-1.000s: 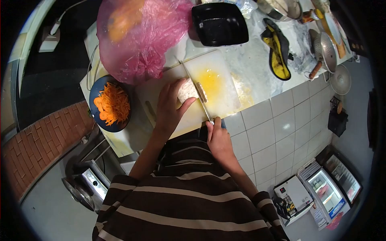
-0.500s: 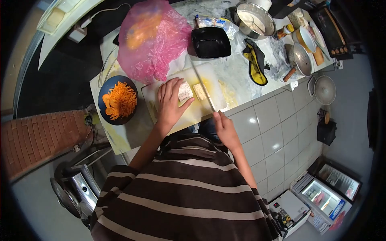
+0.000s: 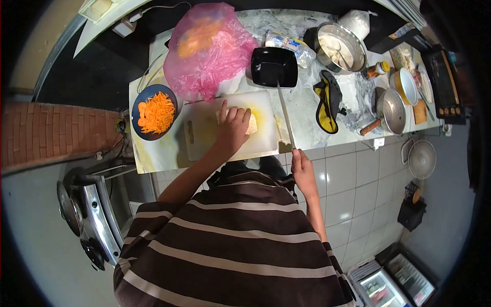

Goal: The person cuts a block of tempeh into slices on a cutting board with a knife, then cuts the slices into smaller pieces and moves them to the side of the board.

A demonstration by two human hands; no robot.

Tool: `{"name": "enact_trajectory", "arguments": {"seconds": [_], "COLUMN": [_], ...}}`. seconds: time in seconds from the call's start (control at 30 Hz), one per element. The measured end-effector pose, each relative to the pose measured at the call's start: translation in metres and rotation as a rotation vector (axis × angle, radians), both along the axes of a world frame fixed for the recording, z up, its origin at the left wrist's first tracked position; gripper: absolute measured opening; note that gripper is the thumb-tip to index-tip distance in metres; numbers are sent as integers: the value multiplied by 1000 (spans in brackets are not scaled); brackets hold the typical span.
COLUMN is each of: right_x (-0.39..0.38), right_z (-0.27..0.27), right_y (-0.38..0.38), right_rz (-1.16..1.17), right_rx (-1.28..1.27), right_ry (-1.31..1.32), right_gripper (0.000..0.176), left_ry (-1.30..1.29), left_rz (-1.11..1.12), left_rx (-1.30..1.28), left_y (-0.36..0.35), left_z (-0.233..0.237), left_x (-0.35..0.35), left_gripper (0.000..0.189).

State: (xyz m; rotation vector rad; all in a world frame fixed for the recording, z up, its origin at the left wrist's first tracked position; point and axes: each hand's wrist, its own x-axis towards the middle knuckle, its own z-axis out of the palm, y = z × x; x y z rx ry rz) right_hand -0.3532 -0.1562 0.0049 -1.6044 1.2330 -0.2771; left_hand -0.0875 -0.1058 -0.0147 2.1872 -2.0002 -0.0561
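A pale, speckled block of tempeh lies on the white cutting board. My left hand is closed over it from above, fingers bent across the block and the index finger reaching farther out. The block's right end shows past the fingers; much of the rest is hidden. In my right hand is a long knife, gripped at the handle by the counter's front edge. Its blade points away from me, right of the board, with the tip overlapping the black square bowl.
A dark plate of shredded carrot sits left of the board, with a pink plastic bag behind. To the right are a black-and-yellow cloth item, a steel pot, and a strainer with a wooden handle.
The knife has swung right, off the tempeh and board. My left hand has shifted right across the block, covering where the cut piece lay. The whole view has shifted too.
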Motion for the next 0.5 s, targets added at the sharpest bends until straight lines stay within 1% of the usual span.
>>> {"name": "enact_trajectory", "arguments": {"seconds": [0.1, 0.17, 0.2, 0.27, 0.3, 0.33, 0.37, 0.43, 0.47, 0.5], "right_x": [-3, -3, -5, -8, -9, -10, -12, -15, -17, -18], "right_z": [4, 9, 10, 7, 4, 2, 0, 3, 5, 7], "right_y": [-17, -28, -33, -41, -44, -48, -54, -65, -68, -71], "right_rz": [111, 175, 208, 260, 266, 270, 283, 374, 388, 410], "right_rx": [64, 59, 73, 92, 34, -23, -18, 17, 22, 14], "right_ry": [40, 27, 36, 40, 14, -12, -17, -21, -24, -24], "right_gripper": [54, 54, 53, 53, 51, 50, 50, 49, 49, 48], "left_ry": [0, -73, -80, -78, -77, -20, -24, 143, 140, 218], "left_rz": [33, 90, 113, 156, 175, 224, 238, 274, 288, 310], "left_rx": [10, 129, 136, 83, 55, 61, 66, 13, 16, -49], "left_y": [-2, -4, -3, -2, -2, -3, -2, 2, 6, 7], "left_z": [0, 5, 5, 2, 2, 4, 2, -1, -2, 4], "left_x": [-4, -10, -13, -20, -23, -27, -28, -30, -33, -36], "left_gripper": [76, 75, 75, 70, 67, 59, 59, 48, 48, 42]}}
